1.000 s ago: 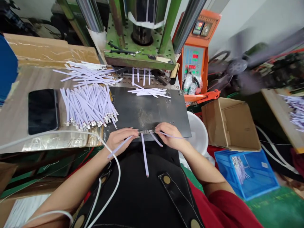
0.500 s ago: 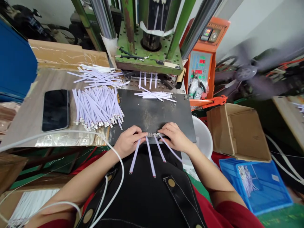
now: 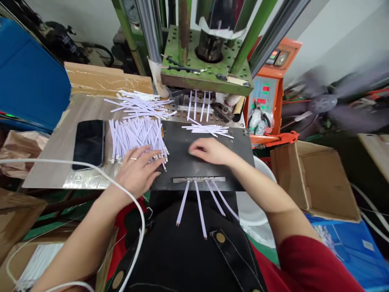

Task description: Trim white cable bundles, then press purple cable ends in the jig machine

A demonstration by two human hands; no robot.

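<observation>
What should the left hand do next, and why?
Probably draw one strip from the pile of white metal-tipped strips: the left hand already rests on that pile, whose tips point toward the black plate. The right hand hovers free above the plate. The metal bar there holds four strips; whether it takes more, I can't tell.

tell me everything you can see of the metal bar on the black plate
The metal bar is long, narrow and grey, with small blocks along its top, and lies flat near the front edge of the black plate. Four pale lilac flat strips run out from under it, fanning toward the black apron. The right hand is behind it, not touching.
</observation>
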